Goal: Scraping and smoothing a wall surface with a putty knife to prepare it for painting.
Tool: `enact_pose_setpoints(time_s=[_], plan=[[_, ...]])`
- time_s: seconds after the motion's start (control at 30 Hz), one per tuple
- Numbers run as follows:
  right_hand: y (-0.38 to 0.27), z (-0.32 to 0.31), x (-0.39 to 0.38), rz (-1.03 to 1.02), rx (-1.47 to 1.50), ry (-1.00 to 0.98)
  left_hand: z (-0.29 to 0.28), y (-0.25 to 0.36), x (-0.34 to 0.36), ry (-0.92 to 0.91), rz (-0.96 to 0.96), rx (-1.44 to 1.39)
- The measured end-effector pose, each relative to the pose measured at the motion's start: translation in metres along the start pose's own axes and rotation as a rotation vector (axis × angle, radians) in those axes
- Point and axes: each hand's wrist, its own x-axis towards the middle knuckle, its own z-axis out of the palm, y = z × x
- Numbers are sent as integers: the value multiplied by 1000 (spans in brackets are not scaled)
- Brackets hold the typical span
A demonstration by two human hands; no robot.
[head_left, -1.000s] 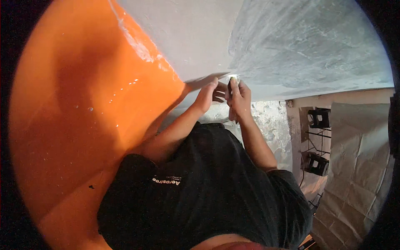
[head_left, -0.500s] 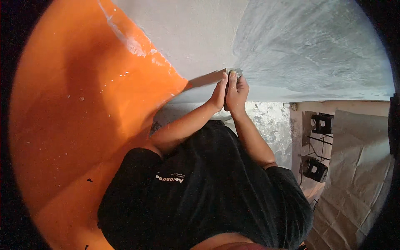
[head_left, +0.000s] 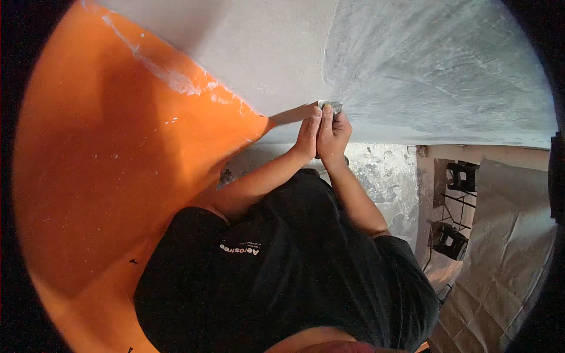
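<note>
Both of my hands are pressed close together in front of the grey wall, thumbs up and fingers wrapped round a putty knife (head_left: 331, 105). Grey paste is smeared on its metal end, which shows just above the thumbs. My left hand (head_left: 307, 135) closes on it from the left, and my right hand (head_left: 334, 134) from the right. A brownish flat strip (head_left: 294, 115) reaches left from the thumbs to the orange wall's corner; I cannot tell whether it belongs to the same tool. Most of the handle is hidden in my palms.
To the left is an orange wall (head_left: 65, 176) with white scuffs along its border. Ahead, the grey wall (head_left: 424, 70) carries a darker, streaked coat on its right part. At lower right, black crates (head_left: 462, 176) stand beside a creased grey-brown sheet (head_left: 512, 235).
The hands and the putty knife have shifted slightly down. The strip at their left shows more sharply against the wall. The view has turned a little, and the grip is the same.
</note>
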Motion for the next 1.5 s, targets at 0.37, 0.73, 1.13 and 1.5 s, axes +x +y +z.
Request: enact_pose_setpoints(time_s=[0.37, 0.73, 1.13, 1.5], plan=[[-18, 3, -4, 18, -22, -29, 3, 13, -10, 86, 68, 15], [-41, 17, 0, -28, 33, -50, 3, 52, -10, 131, 144, 11], [-83, 26, 2, -61, -19, -12, 16, 84, -13, 154, 157, -84], [-52, 7, -20, 123, 5, -69, 0, 22, -31, -82, -103, -328]])
